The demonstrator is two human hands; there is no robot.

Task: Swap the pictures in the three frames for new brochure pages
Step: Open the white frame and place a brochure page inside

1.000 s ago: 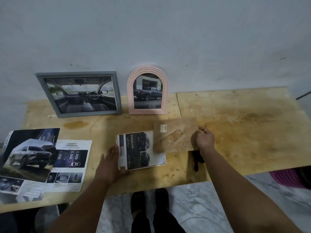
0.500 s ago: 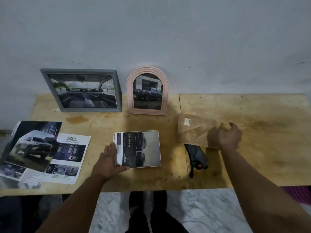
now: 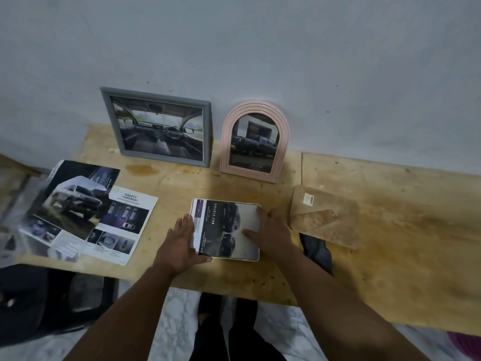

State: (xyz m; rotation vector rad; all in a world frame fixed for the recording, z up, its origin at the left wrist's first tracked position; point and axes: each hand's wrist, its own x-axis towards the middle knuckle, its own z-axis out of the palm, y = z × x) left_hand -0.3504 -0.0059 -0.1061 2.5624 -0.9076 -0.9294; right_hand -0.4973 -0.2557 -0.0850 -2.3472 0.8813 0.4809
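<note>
Plywood table (image 3: 390,230) against wall: white frame (image 3: 229,230) flat, face-down, brochure page on back; left hand (image 3: 182,243) flat along left edge, right hand (image 3: 270,230) spread, pressing right side

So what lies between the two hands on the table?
In the head view, the white frame with a Double Cab page lies flat between them; the left hand touches its left edge, the right hand rests on it.
</note>
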